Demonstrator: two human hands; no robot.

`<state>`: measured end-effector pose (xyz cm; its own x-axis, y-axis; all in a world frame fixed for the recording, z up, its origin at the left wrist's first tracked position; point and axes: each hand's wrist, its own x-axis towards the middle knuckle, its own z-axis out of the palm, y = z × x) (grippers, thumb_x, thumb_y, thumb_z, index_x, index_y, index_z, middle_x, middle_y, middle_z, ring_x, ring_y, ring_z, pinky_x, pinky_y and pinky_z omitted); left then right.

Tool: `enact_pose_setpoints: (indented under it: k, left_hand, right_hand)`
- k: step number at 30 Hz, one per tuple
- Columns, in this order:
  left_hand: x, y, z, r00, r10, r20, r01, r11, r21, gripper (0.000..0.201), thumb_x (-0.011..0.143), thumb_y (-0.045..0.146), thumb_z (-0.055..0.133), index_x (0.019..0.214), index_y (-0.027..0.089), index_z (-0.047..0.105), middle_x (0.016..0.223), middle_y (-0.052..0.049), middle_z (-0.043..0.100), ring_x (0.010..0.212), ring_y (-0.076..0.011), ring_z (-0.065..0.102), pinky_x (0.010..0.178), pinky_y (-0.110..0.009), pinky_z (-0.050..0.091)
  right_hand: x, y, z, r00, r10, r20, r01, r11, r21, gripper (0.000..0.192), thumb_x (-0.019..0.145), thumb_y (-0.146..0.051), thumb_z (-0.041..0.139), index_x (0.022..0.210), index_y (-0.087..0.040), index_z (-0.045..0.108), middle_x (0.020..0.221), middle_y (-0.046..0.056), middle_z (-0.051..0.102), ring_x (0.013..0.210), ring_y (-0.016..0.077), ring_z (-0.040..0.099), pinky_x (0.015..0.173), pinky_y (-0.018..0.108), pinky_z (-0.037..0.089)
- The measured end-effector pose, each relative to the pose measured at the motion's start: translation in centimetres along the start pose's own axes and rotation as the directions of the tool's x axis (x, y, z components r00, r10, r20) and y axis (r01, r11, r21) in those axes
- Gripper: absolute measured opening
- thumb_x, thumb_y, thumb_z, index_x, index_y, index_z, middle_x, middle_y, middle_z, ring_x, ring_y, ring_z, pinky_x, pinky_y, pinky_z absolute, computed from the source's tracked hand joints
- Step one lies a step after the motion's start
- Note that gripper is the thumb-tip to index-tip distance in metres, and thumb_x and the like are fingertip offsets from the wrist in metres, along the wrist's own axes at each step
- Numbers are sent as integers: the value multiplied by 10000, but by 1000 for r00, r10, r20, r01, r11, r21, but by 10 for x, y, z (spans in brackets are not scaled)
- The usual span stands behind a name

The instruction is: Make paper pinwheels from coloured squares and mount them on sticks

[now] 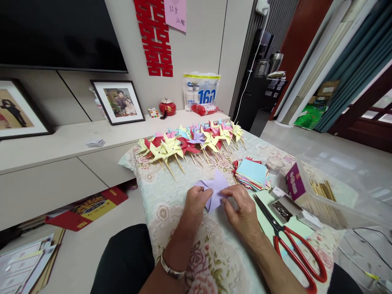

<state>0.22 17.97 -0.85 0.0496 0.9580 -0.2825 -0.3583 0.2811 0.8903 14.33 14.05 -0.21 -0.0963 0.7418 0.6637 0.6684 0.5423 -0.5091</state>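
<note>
Floral cloth covers the counter [159,200] at the frame's centre, its weave printed with pale roses. Both hands meet there on a lilac paper sheet [214,188] with pointed, folded corners: left hand [196,204] fingers pinched on its left edge, right hand [241,210] fingers clamped on its right. Behind lie paper pinwheels [190,143] on wooden sticks. Red-handled scissors [294,249] lie lower right. A plastic bag [200,92] reads "160".
</note>
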Motion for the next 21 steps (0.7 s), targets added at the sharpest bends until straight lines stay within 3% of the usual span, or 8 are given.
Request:
enact_pose_setpoints:
  k: [5,8,16,21]
  left_hand:
    - [2,0,-3,1000,-3,-3,3,1000,-7,124,588,266,685,611,156,633,496,34,573,454,-106,487,480,-229,368]
    - [4,-1,-4,1000,-12,-3,12,1000,-10,134,586,268,684,573,169,594,478,43,535,456,-102,462,476,-230,345]
    - [4,-2,-5,999,-32,40,33,999,-29,156,583,284,686,577,171,579,502,37,519,485,-104,438,502,-240,345]
    - [1,1,-3,998,-34,59,36,998,-43,148,562,278,680,562,150,607,496,16,551,479,-106,446,488,-240,333]
  right_hand:
    - [-2,0,3,981,-7,196,27,995,-99,379,749,32,466,1007,-199,620,937,69,624,919,248,535,762,380,391]
    - [0,-5,2,964,-4,266,50,985,-168,334,773,17,488,995,-196,617,962,70,615,923,252,510,738,371,339]
    - [0,-10,0,957,-53,285,102,982,-158,190,913,-88,482,950,-197,633,915,63,603,891,237,488,744,372,302]
    - [1,-9,-3,957,-7,292,38,994,-100,118,927,-154,537,898,-200,642,883,51,601,898,233,509,771,373,317]
